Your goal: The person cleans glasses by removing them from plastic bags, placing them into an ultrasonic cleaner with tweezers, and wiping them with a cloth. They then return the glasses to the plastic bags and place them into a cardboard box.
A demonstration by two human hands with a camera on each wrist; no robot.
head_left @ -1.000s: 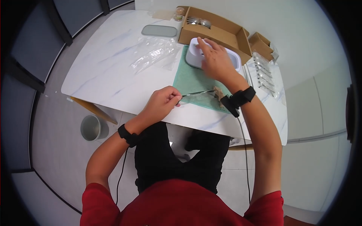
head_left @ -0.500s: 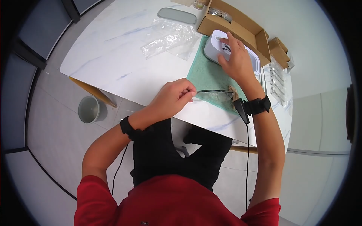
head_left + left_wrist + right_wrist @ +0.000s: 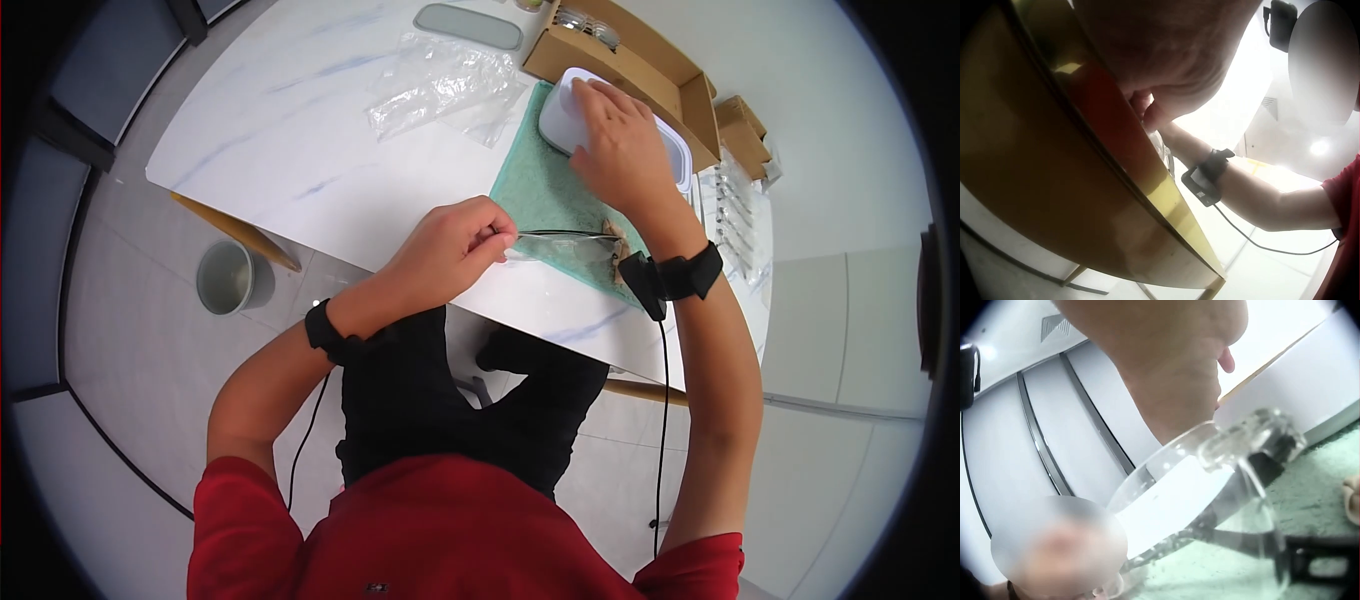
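In the head view, my left hand [image 3: 455,250] pinches the end of a thin dark temple of clear-lensed glasses [image 3: 570,236], held over the front of a green cloth [image 3: 550,190]. My right hand [image 3: 625,155] lies over a white rounded device [image 3: 562,118], bent fingers touching its top toward the left end. The right wrist view has the clear lens [image 3: 1229,506] close up, beneath my right hand [image 3: 1172,362]. My left hand [image 3: 1179,56] fills the top of the left wrist view; its fingertips are partly hidden by the table edge.
Crumpled brown material [image 3: 618,250] lies beside the glasses. Behind the device stands a cardboard box [image 3: 640,75] with more glasses. Clear plastic bags [image 3: 440,95] and a grey oval lid [image 3: 468,26] are at the left; wrapped packets [image 3: 735,220] lie at the right. A bin [image 3: 232,277] stands below.
My right fingers moved off the device's left part toward its middle, then back left, now touching its top. My left hand still pinches the glasses. The head view has shifted.
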